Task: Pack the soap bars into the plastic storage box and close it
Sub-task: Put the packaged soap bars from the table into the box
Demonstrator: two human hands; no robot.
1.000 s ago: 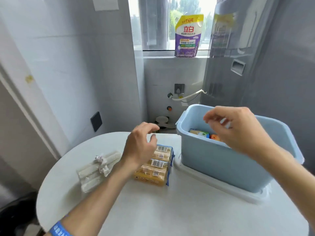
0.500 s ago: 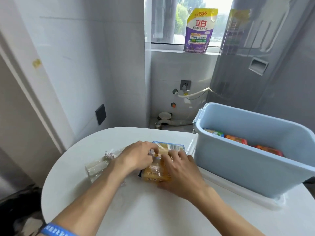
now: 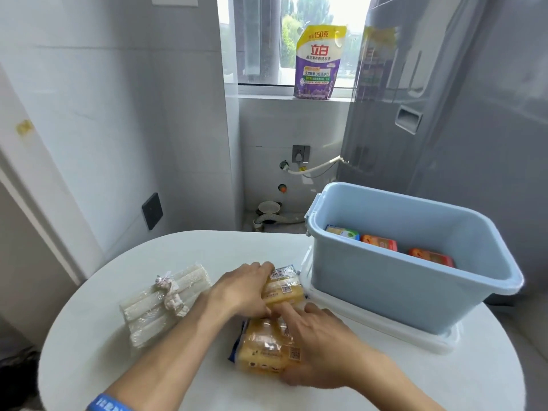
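both hands' fingers (image 3: 284, 310) curl on the yellow soap pack (image 3: 267, 345), lying on the worktop (image 3: 184, 378) under them. grip both ends firmly, lift level, clear the blue box (image 3: 385, 280) rim beyond the right fingers.

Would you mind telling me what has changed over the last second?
The right hand left the blue box and came down onto the yellow soap pack. The left hand dropped onto the same pack, and both now grip it, pulled nearer the person. The white soap bundle, the bars in the box and the lid beneath it stayed put.
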